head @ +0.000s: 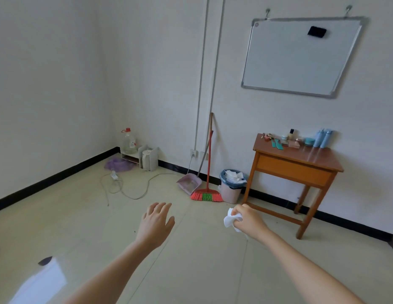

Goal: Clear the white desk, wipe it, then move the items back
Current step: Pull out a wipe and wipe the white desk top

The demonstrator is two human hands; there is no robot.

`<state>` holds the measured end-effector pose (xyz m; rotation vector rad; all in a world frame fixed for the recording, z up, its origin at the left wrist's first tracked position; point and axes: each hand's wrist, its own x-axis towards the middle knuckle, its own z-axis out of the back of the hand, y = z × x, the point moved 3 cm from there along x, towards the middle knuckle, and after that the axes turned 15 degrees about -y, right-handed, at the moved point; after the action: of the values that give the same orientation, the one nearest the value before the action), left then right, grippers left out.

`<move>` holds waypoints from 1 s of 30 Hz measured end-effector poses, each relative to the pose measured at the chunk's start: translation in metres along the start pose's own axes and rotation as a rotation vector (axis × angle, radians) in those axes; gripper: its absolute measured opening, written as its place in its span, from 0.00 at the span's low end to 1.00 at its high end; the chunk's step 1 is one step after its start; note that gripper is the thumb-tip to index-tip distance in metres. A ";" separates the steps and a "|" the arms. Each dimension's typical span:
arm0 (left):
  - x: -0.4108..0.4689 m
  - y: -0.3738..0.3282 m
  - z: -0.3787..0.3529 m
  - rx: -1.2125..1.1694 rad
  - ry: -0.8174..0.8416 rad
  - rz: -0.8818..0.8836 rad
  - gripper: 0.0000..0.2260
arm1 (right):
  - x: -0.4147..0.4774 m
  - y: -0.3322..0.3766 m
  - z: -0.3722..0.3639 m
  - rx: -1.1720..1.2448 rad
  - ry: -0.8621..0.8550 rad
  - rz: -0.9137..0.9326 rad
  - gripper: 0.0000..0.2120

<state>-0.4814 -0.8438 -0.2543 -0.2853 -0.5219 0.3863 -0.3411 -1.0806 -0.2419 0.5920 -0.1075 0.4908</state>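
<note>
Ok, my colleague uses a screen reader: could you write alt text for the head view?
The right hand grips a crumpled white tissue; the left hand is open, both over a pale floor. Ahead stand a wooden table holding toiletries, a bin and a broom.

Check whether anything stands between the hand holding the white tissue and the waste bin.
Nothing visible does. Only bare floor separates the right hand with its tissue from the bin; broom and wooden desk flank it.

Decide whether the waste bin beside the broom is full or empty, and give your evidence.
Full: crumpled white paper fills the waste bin up to its rim.
</note>
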 end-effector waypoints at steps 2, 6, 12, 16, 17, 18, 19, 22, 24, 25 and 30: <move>0.010 0.020 -0.016 0.008 0.020 0.042 0.21 | 0.022 0.005 -0.023 -0.003 0.056 0.016 0.02; 0.039 0.061 -0.047 0.022 0.074 0.097 0.21 | 0.061 0.013 -0.072 -0.005 0.133 0.028 0.03; 0.130 0.113 -0.079 -0.002 0.058 0.093 0.21 | 0.153 0.030 -0.120 -0.069 0.159 0.035 0.04; 0.208 0.143 -0.092 -0.015 0.049 0.077 0.21 | 0.228 0.045 -0.130 -0.103 0.069 0.016 0.06; 0.226 0.148 -0.097 -0.018 0.041 0.066 0.21 | 0.243 0.046 -0.134 -0.107 0.055 0.006 0.07; 0.245 0.151 -0.103 -0.017 0.040 0.053 0.21 | 0.255 0.045 -0.138 -0.112 0.047 -0.001 0.08; 0.263 0.153 -0.110 -0.025 0.041 0.051 0.21 | 0.264 0.042 -0.142 -0.115 0.045 -0.014 0.08; 0.296 0.148 -0.144 -0.069 0.099 0.047 0.21 | 0.277 0.022 -0.156 -0.116 0.111 -0.097 0.07; 0.314 0.138 -0.174 -0.088 0.150 0.011 0.21 | 0.287 -0.002 -0.159 -0.130 0.140 -0.142 0.08; 0.325 0.129 -0.190 -0.096 0.173 -0.005 0.21 | 0.295 -0.015 -0.157 -0.137 0.132 -0.173 0.08; 0.396 0.062 -0.264 -0.157 0.213 -0.109 0.20 | 0.357 -0.093 -0.129 -0.155 0.053 -0.281 0.10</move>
<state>-0.0428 -0.6637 -0.3275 -0.4425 -0.3566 0.2058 0.0117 -0.9275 -0.3120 0.4333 -0.0109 0.2227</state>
